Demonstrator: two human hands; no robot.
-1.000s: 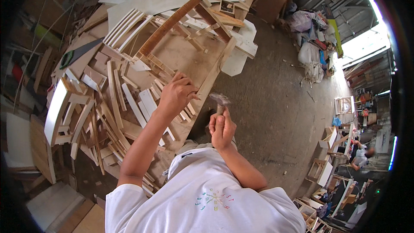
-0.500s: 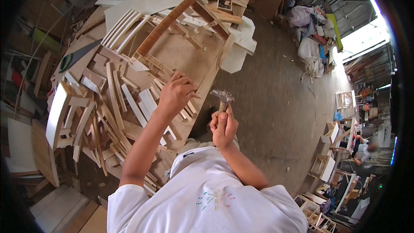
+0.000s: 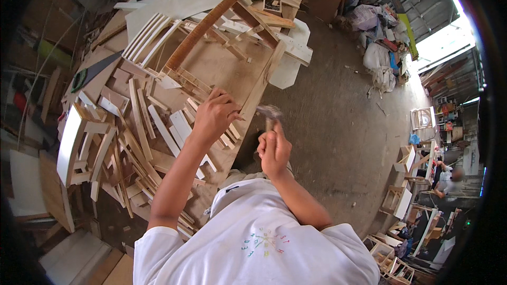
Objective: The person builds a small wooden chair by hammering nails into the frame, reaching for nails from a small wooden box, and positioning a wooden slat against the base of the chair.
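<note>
My right hand (image 3: 274,154) is wrapped around the handle of a hammer (image 3: 270,111), its metal head raised and blurred by motion. The hammer is beside the workbench edge, apart from my left hand. My left hand (image 3: 215,115) hovers at the bench edge with fingers bent and drawn together; what they pinch, if anything, is too small to make out. Beneath and around it lie several loose wooden strips (image 3: 182,124). Just beyond stands a wooden frame (image 3: 203,31) with a brown curved rail, resting on the workbench (image 3: 224,76).
A handsaw (image 3: 97,69) lies at the bench's left, near a curved chair-like frame (image 3: 72,140). White curved panels (image 3: 211,0) cover the far end. Stuffed bags (image 3: 377,63) are piled across the floor (image 3: 327,121). Another person (image 3: 449,182) is at the far right among wooden frames.
The hammer head has tipped slightly and is now more blurred. My left hand stays in nearly the same place and pose.
</note>
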